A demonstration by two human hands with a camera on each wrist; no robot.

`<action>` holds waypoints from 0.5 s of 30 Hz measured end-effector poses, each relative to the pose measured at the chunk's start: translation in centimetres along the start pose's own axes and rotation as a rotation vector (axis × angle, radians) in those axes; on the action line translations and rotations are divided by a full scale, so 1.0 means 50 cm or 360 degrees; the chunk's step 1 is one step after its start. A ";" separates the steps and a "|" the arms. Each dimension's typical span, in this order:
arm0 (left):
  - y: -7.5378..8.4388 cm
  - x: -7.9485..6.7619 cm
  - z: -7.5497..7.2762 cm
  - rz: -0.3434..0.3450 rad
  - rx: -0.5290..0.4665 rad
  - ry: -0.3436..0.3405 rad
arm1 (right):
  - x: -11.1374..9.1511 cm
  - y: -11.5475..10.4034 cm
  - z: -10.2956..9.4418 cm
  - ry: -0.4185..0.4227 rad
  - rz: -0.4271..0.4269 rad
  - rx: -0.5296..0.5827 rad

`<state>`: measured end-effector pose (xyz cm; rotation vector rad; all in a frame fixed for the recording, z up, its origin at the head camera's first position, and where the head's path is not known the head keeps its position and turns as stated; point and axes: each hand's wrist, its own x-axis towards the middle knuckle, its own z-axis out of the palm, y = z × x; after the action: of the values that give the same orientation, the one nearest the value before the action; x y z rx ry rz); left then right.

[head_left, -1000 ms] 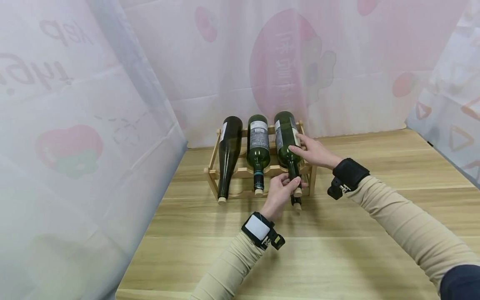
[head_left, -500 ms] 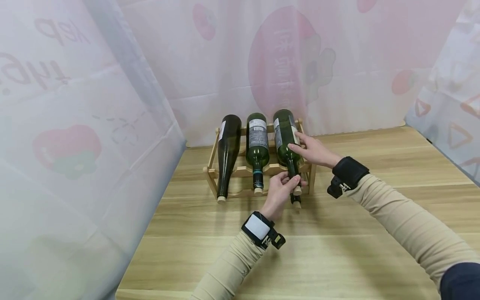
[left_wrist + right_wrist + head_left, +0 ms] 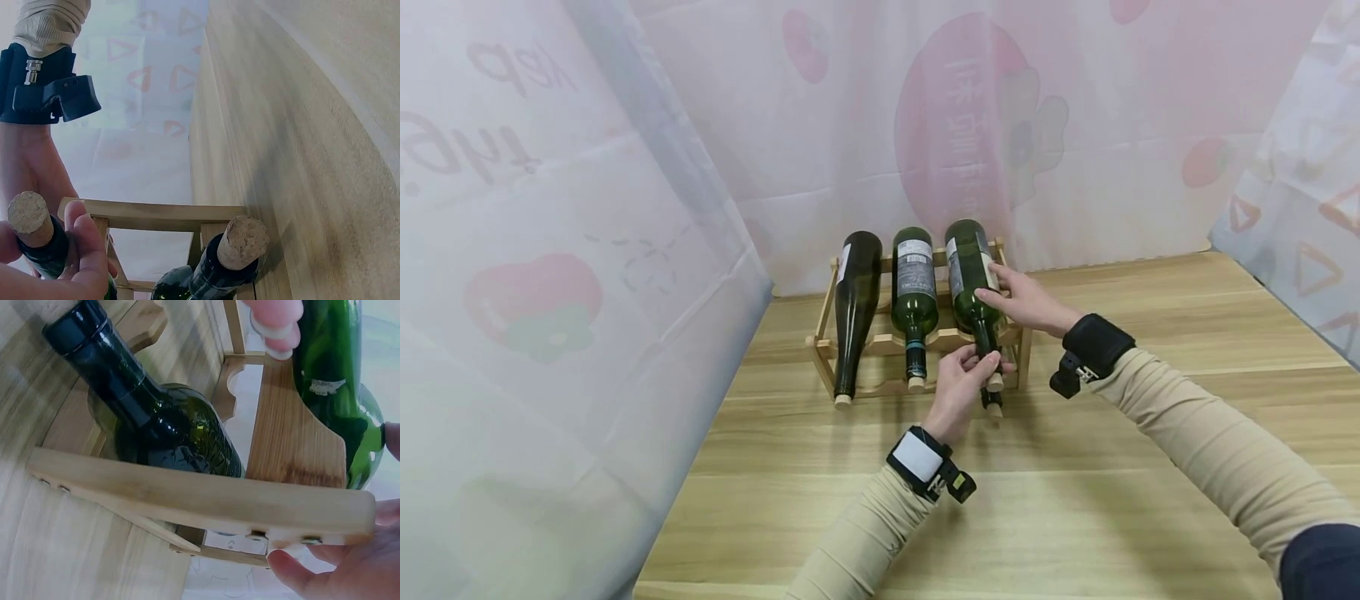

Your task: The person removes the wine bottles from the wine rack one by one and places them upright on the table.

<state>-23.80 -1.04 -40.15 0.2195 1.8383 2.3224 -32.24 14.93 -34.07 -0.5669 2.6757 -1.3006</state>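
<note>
A wooden wine rack (image 3: 951, 339) stands at the back of the table. On its upper tier lie three corked wine bottles, necks forward. My left hand (image 3: 957, 387) pinches the neck of the right-hand green wine bottle (image 3: 966, 271), just behind its cork (image 3: 30, 219). Thumb and fingers of my right hand (image 3: 1033, 302) hold the same bottle's body from the right side. Below it, on the lower tier, another dark green wine bottle (image 3: 181, 428) shows, its cork (image 3: 244, 242) poking out under my left hand. Part of the right hand's fingers is hidden behind the bottle and rack.
A dark wine bottle (image 3: 857, 300) lies in the left upper slot, a labelled green wine bottle (image 3: 915, 279) in the middle one. The wood-grain table (image 3: 1075, 500) extends toward me. Printed cloth (image 3: 835, 125) hangs close behind the rack and along the sides.
The head view shifts slightly. Both hands keep their hold on the right-hand wine bottle, and the bottles stay in place on the rack.
</note>
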 end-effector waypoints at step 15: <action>0.000 0.003 0.003 0.0034 -0.0006 0.0040 | 0.006 0.002 0.004 0.0089 0.0132 0.0146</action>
<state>-23.92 -0.84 -40.11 0.2116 1.8519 2.3533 -32.50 14.71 -34.24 -0.4101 2.6356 -1.4279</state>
